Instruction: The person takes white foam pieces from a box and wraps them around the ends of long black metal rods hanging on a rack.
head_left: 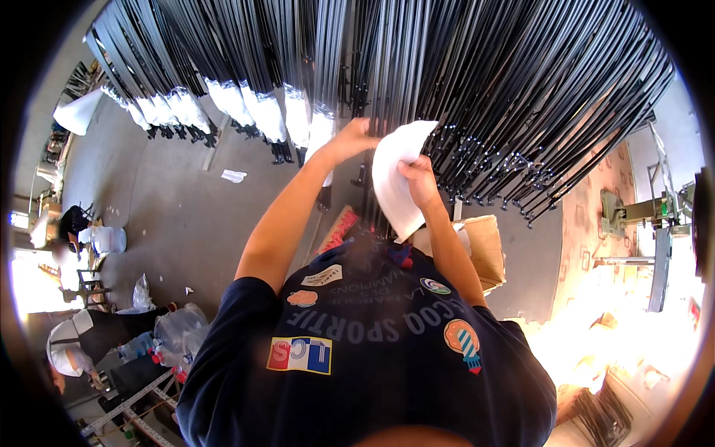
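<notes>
Long thin black rods (391,67) hang in dense rows across the top of the view. My left hand (348,142) is at the lower part of a bundle in the middle, its fingers curled at the bundle's left side; the fingertips are partly hidden. A curved white sheet (393,190) stands upright against these rods, and my right hand (419,179) pinches its right edge between thumb and fingers. To the left, several bundles have white wrapping (262,115) round their lower ends, some with shiny clear film. The rods on the right hang with bare ends.
An open cardboard box (480,249) stands below my right forearm. A white scrap (234,176) lies on the grey floor. At lower left are a person (89,343) in a white cap, clear plastic bags (179,331) and a metal frame (134,406). Machinery (633,212) stands at the right.
</notes>
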Motion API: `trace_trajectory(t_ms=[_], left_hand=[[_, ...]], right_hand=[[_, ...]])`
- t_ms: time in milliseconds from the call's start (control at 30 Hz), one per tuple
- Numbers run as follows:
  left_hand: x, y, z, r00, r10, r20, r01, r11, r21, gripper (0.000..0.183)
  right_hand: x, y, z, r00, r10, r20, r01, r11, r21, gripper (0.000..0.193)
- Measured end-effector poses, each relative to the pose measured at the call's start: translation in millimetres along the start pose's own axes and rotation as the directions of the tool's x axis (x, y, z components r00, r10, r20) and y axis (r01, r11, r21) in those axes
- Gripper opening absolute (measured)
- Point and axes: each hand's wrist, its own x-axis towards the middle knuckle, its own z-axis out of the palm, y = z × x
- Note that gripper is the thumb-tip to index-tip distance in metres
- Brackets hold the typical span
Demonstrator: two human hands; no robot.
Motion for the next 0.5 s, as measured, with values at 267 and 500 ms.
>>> trace_trajectory(t_ms=[267,500], left_hand=[[-2.9,-5.2,-0.6,0.999,-0.011,-0.044,0.017,0.991,0.133,0.03],[-20.7,-4.4,-2.6,0.998,-0.067,-0.001,0.065,0.978,-0.196,0.049]], right_hand=[[19.5,8.1,-15.9,0.98,0.094,0.174,-0.104,0.993,0.048,0.032],[22.7,3.5,-11.2,0.974,0.144,0.173,-0.164,0.98,0.108,0.029]])
